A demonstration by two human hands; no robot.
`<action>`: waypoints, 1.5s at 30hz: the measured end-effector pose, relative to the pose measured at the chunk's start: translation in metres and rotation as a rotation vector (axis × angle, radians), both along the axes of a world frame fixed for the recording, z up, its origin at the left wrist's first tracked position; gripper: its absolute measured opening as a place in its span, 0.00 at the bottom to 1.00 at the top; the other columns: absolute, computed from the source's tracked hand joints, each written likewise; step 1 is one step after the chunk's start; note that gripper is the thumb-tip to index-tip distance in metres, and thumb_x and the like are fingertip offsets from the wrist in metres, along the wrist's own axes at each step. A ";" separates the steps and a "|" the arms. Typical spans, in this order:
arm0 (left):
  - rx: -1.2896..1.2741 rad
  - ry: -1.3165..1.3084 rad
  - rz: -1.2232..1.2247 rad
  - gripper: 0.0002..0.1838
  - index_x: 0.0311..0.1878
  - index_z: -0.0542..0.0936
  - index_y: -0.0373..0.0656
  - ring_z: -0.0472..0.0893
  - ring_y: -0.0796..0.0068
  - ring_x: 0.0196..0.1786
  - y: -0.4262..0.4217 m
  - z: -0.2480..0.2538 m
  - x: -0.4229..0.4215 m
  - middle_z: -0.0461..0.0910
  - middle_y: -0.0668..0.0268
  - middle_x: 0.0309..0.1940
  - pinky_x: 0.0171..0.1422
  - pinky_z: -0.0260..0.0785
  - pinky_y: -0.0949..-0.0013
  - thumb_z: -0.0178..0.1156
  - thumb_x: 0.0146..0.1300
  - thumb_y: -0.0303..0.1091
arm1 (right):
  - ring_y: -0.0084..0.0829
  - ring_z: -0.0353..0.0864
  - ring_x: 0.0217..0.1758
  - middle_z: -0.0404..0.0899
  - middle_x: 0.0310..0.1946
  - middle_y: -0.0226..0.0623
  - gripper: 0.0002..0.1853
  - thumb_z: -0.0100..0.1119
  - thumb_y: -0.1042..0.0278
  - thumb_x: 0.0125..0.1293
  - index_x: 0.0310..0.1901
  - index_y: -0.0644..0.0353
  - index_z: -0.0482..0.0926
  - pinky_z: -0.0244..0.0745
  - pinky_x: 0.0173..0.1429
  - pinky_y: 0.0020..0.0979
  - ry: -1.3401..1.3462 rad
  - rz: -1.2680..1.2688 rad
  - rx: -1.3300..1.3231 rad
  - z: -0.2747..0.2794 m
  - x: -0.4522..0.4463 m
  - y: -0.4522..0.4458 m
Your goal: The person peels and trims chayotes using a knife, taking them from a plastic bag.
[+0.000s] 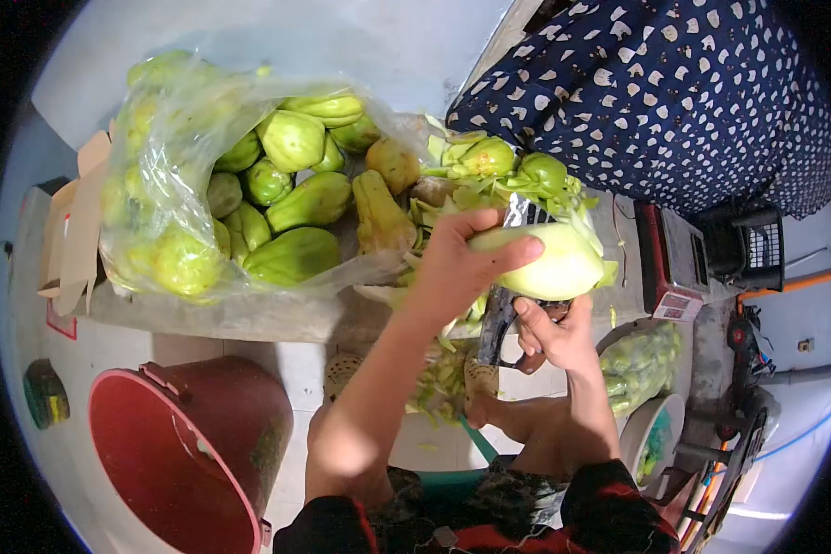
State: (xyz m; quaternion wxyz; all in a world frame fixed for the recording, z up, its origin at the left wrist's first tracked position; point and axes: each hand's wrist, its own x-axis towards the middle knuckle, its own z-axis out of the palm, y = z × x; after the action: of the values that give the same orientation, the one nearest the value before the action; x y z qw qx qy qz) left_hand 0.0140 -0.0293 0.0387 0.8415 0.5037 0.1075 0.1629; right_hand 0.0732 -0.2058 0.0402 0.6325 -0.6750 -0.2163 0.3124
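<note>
A pale, peeled chayote (554,262) lies in my left hand (475,254), whose fingers and thumb wrap round its left end. Below it, my right hand (559,334) is closed round the dark handle of a tool (497,323). A metal part of this tool shows behind the chayote, partly hidden by it. Green peelings (448,198) are heaped around and behind my left hand. To the left, an open clear plastic bag (180,185) holds several green chayotes (293,140), a few of them yellowish brown.
A red bucket (240,434) stands on the floor at lower left, near a cardboard box (76,217). At right are a red scale (660,245), a bag of green produce (642,365) and a white bucket (630,434). Dark patterned cloth (656,92) hangs at upper right.
</note>
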 end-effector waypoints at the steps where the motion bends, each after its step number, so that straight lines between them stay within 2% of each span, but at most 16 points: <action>1: 0.008 0.018 -0.025 0.21 0.44 0.83 0.34 0.78 0.82 0.38 0.004 0.001 -0.002 0.83 0.68 0.36 0.44 0.71 0.76 0.73 0.53 0.39 | 0.18 0.67 0.13 0.74 0.21 0.30 0.12 0.58 0.80 0.66 0.50 0.66 0.70 0.63 0.17 0.25 -0.020 0.052 -0.024 -0.001 0.002 -0.002; 2: 0.016 0.035 -0.050 0.22 0.46 0.83 0.34 0.78 0.81 0.40 0.008 0.001 -0.004 0.83 0.68 0.37 0.46 0.71 0.76 0.74 0.53 0.40 | 0.18 0.67 0.13 0.74 0.21 0.30 0.12 0.58 0.80 0.66 0.50 0.66 0.70 0.63 0.17 0.25 -0.017 0.043 -0.020 0.000 0.001 -0.003; 4: -0.076 0.008 -0.260 0.34 0.57 0.76 0.37 0.76 0.71 0.54 0.016 0.001 -0.004 0.79 0.58 0.51 0.63 0.67 0.67 0.77 0.48 0.40 | 0.17 0.67 0.13 0.75 0.20 0.29 0.13 0.59 0.80 0.66 0.50 0.66 0.71 0.63 0.17 0.24 0.043 0.114 -0.034 0.004 -0.001 -0.004; 8: 0.025 0.029 -0.219 0.30 0.56 0.78 0.38 0.78 0.75 0.49 0.010 -0.018 0.000 0.81 0.64 0.46 0.56 0.70 0.69 0.74 0.53 0.45 | 0.19 0.64 0.12 0.71 0.20 0.30 0.21 0.60 0.78 0.66 0.57 0.59 0.65 0.62 0.16 0.25 0.106 0.125 -0.101 0.002 -0.001 -0.001; 9: 0.087 0.126 -0.143 0.33 0.59 0.75 0.37 0.78 0.74 0.50 0.007 -0.038 0.004 0.80 0.63 0.49 0.56 0.70 0.69 0.73 0.54 0.44 | 0.19 0.64 0.12 0.71 0.20 0.30 0.20 0.60 0.78 0.66 0.57 0.58 0.66 0.62 0.17 0.25 0.022 0.172 -0.113 -0.002 -0.001 -0.002; 10: -0.073 0.022 -0.227 0.33 0.61 0.73 0.36 0.78 0.73 0.51 0.004 -0.026 0.004 0.79 0.62 0.50 0.57 0.70 0.68 0.72 0.55 0.40 | 0.18 0.68 0.12 0.75 0.19 0.29 0.20 0.59 0.78 0.65 0.57 0.62 0.67 0.63 0.16 0.25 0.081 0.101 -0.026 -0.002 -0.007 0.004; 12: -0.228 0.115 -0.049 0.32 0.61 0.71 0.36 0.78 0.72 0.51 -0.017 -0.016 0.002 0.79 0.61 0.51 0.58 0.70 0.68 0.71 0.57 0.36 | 0.19 0.68 0.12 0.74 0.19 0.28 0.15 0.57 0.78 0.66 0.53 0.62 0.71 0.62 0.15 0.24 0.060 0.070 -0.042 -0.012 -0.010 0.006; 14: -0.203 0.153 -0.064 0.31 0.62 0.70 0.36 0.78 0.72 0.52 -0.018 -0.015 0.002 0.79 0.62 0.51 0.58 0.71 0.67 0.70 0.57 0.33 | 0.19 0.68 0.11 0.73 0.17 0.28 0.12 0.57 0.77 0.66 0.51 0.63 0.72 0.62 0.15 0.24 0.099 0.079 -0.021 -0.012 -0.008 0.006; 18: -0.264 0.154 0.001 0.30 0.60 0.71 0.35 0.80 0.70 0.48 -0.021 -0.031 0.006 0.79 0.61 0.49 0.53 0.73 0.67 0.70 0.56 0.35 | 0.19 0.68 0.11 0.70 0.13 0.27 0.09 0.54 0.77 0.67 0.47 0.62 0.74 0.62 0.15 0.24 0.077 0.168 -0.036 -0.014 -0.003 0.006; 19: -0.196 0.193 0.065 0.23 0.55 0.73 0.39 0.81 0.68 0.43 -0.024 -0.033 0.006 0.80 0.63 0.44 0.46 0.75 0.63 0.66 0.62 0.40 | 0.20 0.69 0.11 0.70 0.12 0.27 0.09 0.55 0.76 0.66 0.47 0.62 0.74 0.63 0.15 0.25 0.064 0.162 0.013 -0.013 -0.003 0.008; 26: -0.337 0.196 0.128 0.19 0.52 0.75 0.41 0.81 0.68 0.44 -0.029 -0.041 0.014 0.80 0.63 0.42 0.49 0.74 0.61 0.61 0.65 0.44 | 0.21 0.69 0.11 0.76 0.21 0.31 0.16 0.58 0.75 0.66 0.54 0.63 0.69 0.64 0.15 0.26 0.100 0.172 -0.012 -0.016 0.002 0.008; 33: -0.308 0.224 0.152 0.22 0.51 0.76 0.41 0.81 0.68 0.45 -0.026 -0.056 0.016 0.81 0.64 0.43 0.49 0.74 0.63 0.56 0.66 0.50 | 0.20 0.69 0.11 0.78 0.25 0.32 0.19 0.60 0.75 0.64 0.56 0.63 0.68 0.63 0.15 0.26 0.101 0.137 0.020 -0.026 0.003 0.010; 36: -0.452 0.131 0.039 0.27 0.54 0.76 0.41 0.81 0.67 0.47 -0.022 -0.053 0.013 0.81 0.64 0.46 0.52 0.73 0.62 0.50 0.68 0.57 | 0.20 0.69 0.12 0.78 0.24 0.32 0.20 0.61 0.75 0.63 0.56 0.62 0.68 0.64 0.15 0.26 0.120 0.167 0.022 -0.030 0.007 0.010; 42: -0.702 0.082 0.223 0.38 0.66 0.69 0.40 0.75 0.58 0.61 -0.012 -0.036 0.021 0.75 0.58 0.60 0.68 0.63 0.57 0.37 0.69 0.65 | 0.20 0.68 0.12 0.74 0.20 0.30 0.22 0.60 0.76 0.64 0.57 0.60 0.65 0.63 0.15 0.26 0.214 0.161 0.005 -0.038 0.011 0.008; 44: -0.822 -0.052 0.220 0.39 0.70 0.64 0.40 0.67 0.56 0.67 -0.004 -0.033 0.019 0.67 0.57 0.67 0.73 0.56 0.54 0.36 0.69 0.64 | 0.19 0.64 0.11 0.68 0.17 0.26 0.24 0.57 0.77 0.65 0.60 0.56 0.61 0.60 0.15 0.25 0.479 0.096 0.165 -0.035 0.010 0.006; 45: -0.881 -0.120 0.204 0.37 0.71 0.62 0.45 0.63 0.55 0.70 0.002 -0.037 0.018 0.63 0.59 0.70 0.75 0.51 0.47 0.36 0.70 0.63 | 0.17 0.60 0.11 0.62 0.14 0.24 0.26 0.57 0.76 0.67 0.63 0.52 0.58 0.57 0.14 0.25 0.603 0.087 0.207 -0.037 0.010 0.004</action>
State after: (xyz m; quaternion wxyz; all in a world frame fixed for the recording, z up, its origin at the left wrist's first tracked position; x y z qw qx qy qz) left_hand 0.0315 -0.0271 0.0022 0.9600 0.0743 0.1663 0.2125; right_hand 0.0836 -0.2018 0.0030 0.7196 -0.4741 -0.0785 0.5012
